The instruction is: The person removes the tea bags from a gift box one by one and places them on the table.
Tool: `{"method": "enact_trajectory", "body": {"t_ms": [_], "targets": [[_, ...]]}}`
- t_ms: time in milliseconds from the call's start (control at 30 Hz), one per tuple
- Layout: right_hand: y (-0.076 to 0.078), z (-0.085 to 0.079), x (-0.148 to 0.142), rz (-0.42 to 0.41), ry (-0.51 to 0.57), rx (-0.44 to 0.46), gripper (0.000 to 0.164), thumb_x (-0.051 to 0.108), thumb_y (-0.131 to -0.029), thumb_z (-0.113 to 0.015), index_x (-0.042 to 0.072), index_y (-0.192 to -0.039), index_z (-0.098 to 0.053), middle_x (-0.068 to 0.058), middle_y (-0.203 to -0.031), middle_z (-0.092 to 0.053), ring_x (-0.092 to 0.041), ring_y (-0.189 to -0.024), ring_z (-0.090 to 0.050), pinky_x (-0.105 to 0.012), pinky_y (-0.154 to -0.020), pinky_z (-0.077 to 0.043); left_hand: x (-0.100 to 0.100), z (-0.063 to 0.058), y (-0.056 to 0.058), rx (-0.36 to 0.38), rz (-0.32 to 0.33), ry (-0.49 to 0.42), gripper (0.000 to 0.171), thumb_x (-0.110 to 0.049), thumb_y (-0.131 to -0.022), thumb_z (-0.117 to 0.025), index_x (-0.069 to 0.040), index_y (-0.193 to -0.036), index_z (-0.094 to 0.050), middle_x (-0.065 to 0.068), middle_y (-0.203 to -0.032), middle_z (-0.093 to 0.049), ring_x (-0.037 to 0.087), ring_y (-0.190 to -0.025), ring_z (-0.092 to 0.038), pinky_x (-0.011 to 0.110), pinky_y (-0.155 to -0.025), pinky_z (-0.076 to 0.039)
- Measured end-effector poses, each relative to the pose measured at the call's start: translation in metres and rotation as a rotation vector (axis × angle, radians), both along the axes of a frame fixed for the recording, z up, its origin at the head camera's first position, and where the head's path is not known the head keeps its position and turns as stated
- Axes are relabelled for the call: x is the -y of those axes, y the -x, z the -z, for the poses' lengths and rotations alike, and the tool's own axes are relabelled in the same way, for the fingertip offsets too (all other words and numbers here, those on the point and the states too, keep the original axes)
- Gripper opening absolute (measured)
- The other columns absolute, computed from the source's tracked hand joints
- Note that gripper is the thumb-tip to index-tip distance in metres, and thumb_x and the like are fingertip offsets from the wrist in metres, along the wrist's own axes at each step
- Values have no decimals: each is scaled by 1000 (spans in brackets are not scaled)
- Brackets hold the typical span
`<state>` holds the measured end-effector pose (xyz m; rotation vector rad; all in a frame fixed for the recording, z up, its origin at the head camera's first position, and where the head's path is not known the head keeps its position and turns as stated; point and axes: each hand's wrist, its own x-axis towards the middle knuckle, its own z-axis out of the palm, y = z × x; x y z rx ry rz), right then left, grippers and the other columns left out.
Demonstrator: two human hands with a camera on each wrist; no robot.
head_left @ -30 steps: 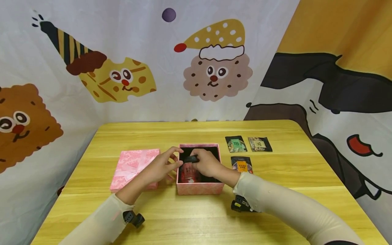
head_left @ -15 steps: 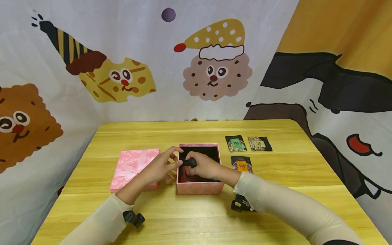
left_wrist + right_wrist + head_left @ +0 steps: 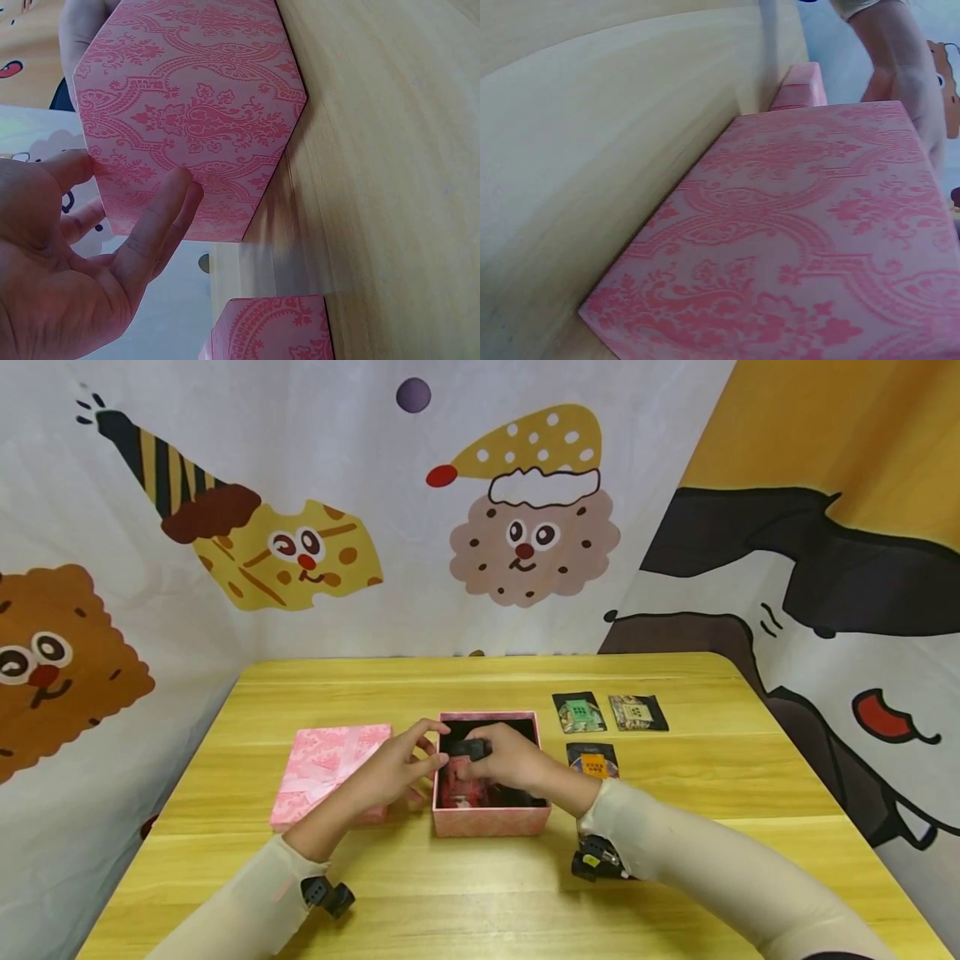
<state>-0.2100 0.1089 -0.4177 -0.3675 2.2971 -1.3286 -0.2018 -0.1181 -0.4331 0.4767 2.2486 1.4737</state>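
The open pink box (image 3: 491,821), dark inside, stands mid-table in the head view. My right hand (image 3: 513,762) reaches into it and pinches the black upper part of a red-labelled packet (image 3: 463,783) lying at the box's left side. Part of the packet is hidden under the fingers. My left hand (image 3: 390,768) steadies the box from the left, its fingers spread and loosely extended. In the left wrist view, its fingertips (image 3: 180,184) touch the patterned outer wall. The right wrist view shows only the box's outside (image 3: 795,240), not my right hand.
A pink lid (image 3: 330,768) with a ribbon bow lies left of the box, partly under my left forearm. Right of the box are a green-labelled packet (image 3: 578,713), a cream-labelled packet (image 3: 637,713) and an orange-labelled packet (image 3: 592,762). A printed curtain (image 3: 405,627) hangs behind the table.
My right hand first shifts slightly left over the packet's dark top, then back right, uncovering more of the red label. The left hand holds its place at the box.
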Motion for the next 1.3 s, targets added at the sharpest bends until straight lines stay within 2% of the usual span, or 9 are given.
{"method": "enact_trajectory", "body": {"t_ms": [167,333,567,733,833,900,967,1067,1300], "targets": [[1,-5,-5,47,107,57,31,5,-88,-81,-2,-115,-67,-13,-91,-72,-19,-75,-71,-36,-69,-64,-1,-1,0,4,-5,8,45,-22,-106,-61,-15,-148,-45,21,-120,-54,36,-83,-70,51,-59,-64],[-1,-14,-9,69,128,91,28,4,-89,-80,-2,-113,-67,-14,-92,-72,-21,-76,-71,-37,-70,-64,-1,-1,-1,1,-9,10,45,-22,-106,-61,-14,-148,-45,21,-119,-54,35,-82,-70,51,-59,-64],[0,-24,-20,103,136,138,40,6,-91,-79,-3,-127,-63,-16,-105,-70,-21,-84,-72,-37,-76,-64,-1,-2,0,1,-12,13,43,-22,-106,-61,-16,-146,-46,20,-118,-54,35,-83,-70,51,-59,-64],[3,-29,-33,147,184,166,48,3,-92,-77,-7,-133,-56,-12,-95,-66,-22,-84,-72,-40,-80,-64,-1,-1,-1,-9,-12,14,44,-20,-106,-61,-15,-147,-46,20,-117,-55,36,-82,-70,51,-59,-63],[4,-32,-42,174,194,169,59,2,-92,-76,-9,-142,-47,-7,-90,-53,-17,-84,-65,-39,-83,-62,-1,-1,-1,-17,-11,10,43,-20,-106,-61,-14,-147,-46,19,-116,-55,36,-80,-70,52,-59,-63],[3,-33,-47,191,178,164,67,3,-93,-76,-10,-148,-41,-8,-98,-48,-15,-87,-63,-39,-86,-62,-1,-1,-1,-21,-10,9,44,-19,-106,-61,-13,-147,-46,19,-116,-56,35,-80,-70,52,-58,-63],[3,-34,-52,204,178,167,70,3,-93,-75,-9,-151,-37,-17,-105,-54,-16,-89,-65,-40,-87,-61,-1,-1,-1,-23,-11,10,43,-19,-106,-61,-14,-146,-46,20,-116,-56,35,-79,-70,52,-58,-63],[3,-35,-58,219,195,182,61,2,-94,-75,-6,-145,-43,-25,-116,-62,-23,-90,-72,-42,-87,-63,-1,-1,-1,-24,-15,15,42,-19,-106,-61,-15,-146,-47,20,-116,-56,35,-79,-70,52,-58,-63],[2,-37,-75,230,190,156,53,3,-96,-72,-2,-141,-44,-8,-83,-58,-21,-80,-69,-39,-84,-63,-2,-1,-2,-16,-21,8,42,-19,-106,-62,-16,-145,-48,20,-116,-56,35,-78,-70,52,-58,-63]]}}
